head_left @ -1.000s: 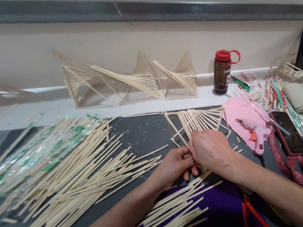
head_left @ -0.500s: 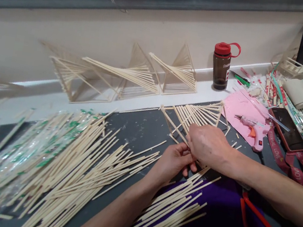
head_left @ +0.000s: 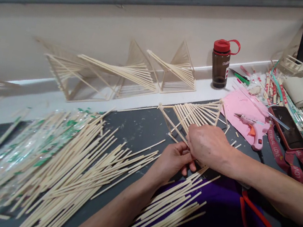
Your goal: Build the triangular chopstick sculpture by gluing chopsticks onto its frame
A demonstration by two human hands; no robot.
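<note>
A frame of thin wooden sticks (head_left: 198, 113), fanned out in a twisted surface, stands on the dark table right at my hands. My right hand (head_left: 207, 144) is closed at its near edge, the fingertips turned away from view. Just left of and below it, my left hand (head_left: 177, 158) pinches at the same near side, touching my right hand. Whatever lies between the fingertips is hidden. Loose sticks (head_left: 166, 216) rest on the purple cloth (head_left: 218, 214) below my hands. A pink hot glue gun (head_left: 250, 128) lies on a pink sheet (head_left: 233, 100) to the right.
More loose sticks (head_left: 79, 179) and plastic-wrapped chopsticks (head_left: 26, 150) spread over the left. Finished-looking stick frames (head_left: 123, 72) line the white ledge beside a red-lidded bottle (head_left: 220, 65). At right lie a phone (head_left: 287, 128), a red lanyard (head_left: 294, 164) and a red handle (head_left: 259, 224).
Both hands keep nearly the same place and grip on the stick frame. The view has shifted slightly; nothing else has visibly moved.
</note>
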